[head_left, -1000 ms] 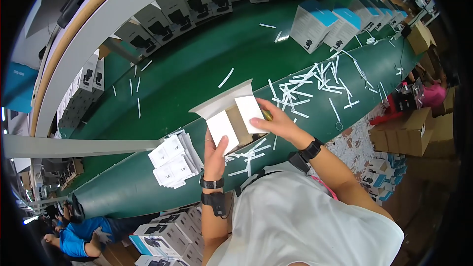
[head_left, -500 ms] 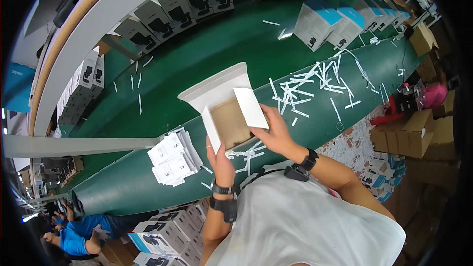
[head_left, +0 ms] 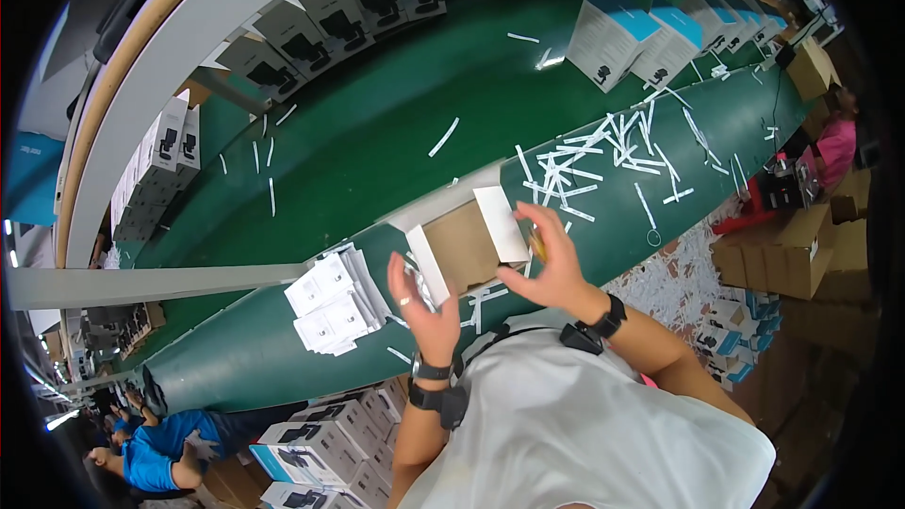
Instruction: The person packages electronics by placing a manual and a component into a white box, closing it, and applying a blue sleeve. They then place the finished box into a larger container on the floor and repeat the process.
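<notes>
An open white carton (head_left: pixel 460 243) with a plain brown inside rests at the near edge of the green table, its side flaps standing up and its lid folded back away from me. Just left of the carton, my left hand (head_left: pixel 426 306) has its fingers spread and holds nothing. On the other side my right hand (head_left: pixel 556 269) is also open, thumb and fingers apart near the right flap. A small yellowish spot shows by its fingers; I cannot tell what it is. Beneath and beside the carton lie white paper strips (head_left: pixel 488 297).
A stack of white printed leaflets (head_left: pixel 335 302) lies to the left. Many loose strips (head_left: pixel 566 170) are scattered to the right. Printed boxes (head_left: pixel 613 38) line the far side, and more boxes (head_left: pixel 316 443) are stacked at lower left. A person in blue (head_left: pixel 156 452) is beyond them.
The carton has come down and nearer, onto the table. Its lid flap has dropped back. Both hands have let go and opened beside it. A strip behind it now shows.
</notes>
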Demonstrator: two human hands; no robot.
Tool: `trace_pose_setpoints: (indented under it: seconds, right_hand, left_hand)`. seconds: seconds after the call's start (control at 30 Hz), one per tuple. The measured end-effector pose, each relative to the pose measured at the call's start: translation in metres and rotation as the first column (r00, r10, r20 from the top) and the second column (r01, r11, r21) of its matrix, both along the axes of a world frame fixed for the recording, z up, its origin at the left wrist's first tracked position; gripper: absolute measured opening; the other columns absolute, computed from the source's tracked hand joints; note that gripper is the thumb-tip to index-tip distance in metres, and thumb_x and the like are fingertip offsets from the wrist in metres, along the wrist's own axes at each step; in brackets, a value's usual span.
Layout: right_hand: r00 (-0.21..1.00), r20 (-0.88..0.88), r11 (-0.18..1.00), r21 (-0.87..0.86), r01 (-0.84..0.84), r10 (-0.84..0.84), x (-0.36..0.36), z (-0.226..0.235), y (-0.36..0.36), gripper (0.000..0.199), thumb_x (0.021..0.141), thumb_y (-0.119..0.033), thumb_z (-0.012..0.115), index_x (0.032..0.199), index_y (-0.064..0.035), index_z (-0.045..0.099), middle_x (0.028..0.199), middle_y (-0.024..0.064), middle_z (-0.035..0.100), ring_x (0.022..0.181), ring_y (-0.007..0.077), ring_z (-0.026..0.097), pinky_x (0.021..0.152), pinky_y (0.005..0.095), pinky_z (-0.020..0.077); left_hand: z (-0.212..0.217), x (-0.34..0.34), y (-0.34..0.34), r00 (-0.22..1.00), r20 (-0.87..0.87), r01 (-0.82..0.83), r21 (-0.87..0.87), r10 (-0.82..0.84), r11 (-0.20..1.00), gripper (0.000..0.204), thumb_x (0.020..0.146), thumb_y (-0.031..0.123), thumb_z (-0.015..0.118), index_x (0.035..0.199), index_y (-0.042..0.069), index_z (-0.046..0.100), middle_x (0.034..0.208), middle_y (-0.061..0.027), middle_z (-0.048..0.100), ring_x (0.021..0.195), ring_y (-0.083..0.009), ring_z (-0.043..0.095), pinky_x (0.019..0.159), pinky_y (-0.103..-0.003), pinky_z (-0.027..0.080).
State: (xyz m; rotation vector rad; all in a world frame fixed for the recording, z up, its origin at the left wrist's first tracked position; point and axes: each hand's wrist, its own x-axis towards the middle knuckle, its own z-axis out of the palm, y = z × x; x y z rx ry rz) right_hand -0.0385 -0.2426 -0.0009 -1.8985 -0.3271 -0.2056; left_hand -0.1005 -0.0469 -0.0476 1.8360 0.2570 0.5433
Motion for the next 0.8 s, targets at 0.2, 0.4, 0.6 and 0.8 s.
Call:
trace_pose_setpoints:
  seconds: [0.2,0.4,0.6,0.8]
  right_hand:
    - [0.924,0.062,0.835,-0.455,-0.31,0.377,-0.005,0.021,-0.011,0.036,0.075,-0.022,0.076,0.108,-0.0077,0.07,0.122,0.0059,0.069,0.08,0.0214,0.071,0.064,0.0341,0.0576]
    - [0.959,-0.044,0.953,-0.105,-0.284,0.281,0.035,0.056,-0.032,0.032,0.082,-0.019,0.072,0.111,-0.0058,0.068,0.1,0.0062,0.072,0.075,0.0143,0.066,0.065,0.0293,0.0523]
    - [0.796,-0.413,0.838,0.506,-0.203,0.443,0.096,0.071,-0.008,0.028,0.09,-0.015,0.073,0.115,-0.0047,0.067,0.082,-0.0018,0.064,0.064,0.0037,0.045,0.058,0.0211,0.0366]
    - [0.819,-0.414,0.91,0.061,-0.41,0.396,0.036,0.056,-0.033,0.037,0.08,-0.011,0.083,0.114,-0.0083,0.068,0.076,-0.004,0.054,0.065,0.0062,0.046,0.059,0.0243,0.0377]
  left_hand:
    - [0.061,0.012,-0.008,0.889,-0.104,0.43,0.529,-0.447,0.732,0.073,0.08,0.015,0.071,0.147,0.001,0.043,0.151,-0.024,0.04,0.138,-0.0457,0.04,0.114,-0.053,0.035]
    - [0.049,0.017,-0.019,0.865,-0.292,0.48,0.715,-0.407,0.508,0.073,0.08,0.022,0.072,0.146,0.005,0.048,0.154,-0.0189,0.042,0.139,-0.0432,0.041,0.113,-0.052,0.036]
    - [0.057,0.024,-0.01,0.856,-0.288,0.494,0.701,-0.43,0.514,0.067,0.08,0.03,0.075,0.14,0.007,0.055,0.15,-0.0133,0.049,0.133,-0.0396,0.049,0.111,-0.051,0.037]
    - [0.018,0.015,0.032,0.791,-0.247,0.611,0.282,-0.56,0.739,0.054,0.083,0.033,0.076,0.126,0.004,0.064,0.137,-0.0165,0.059,0.126,-0.0359,0.053,0.109,-0.051,0.038]
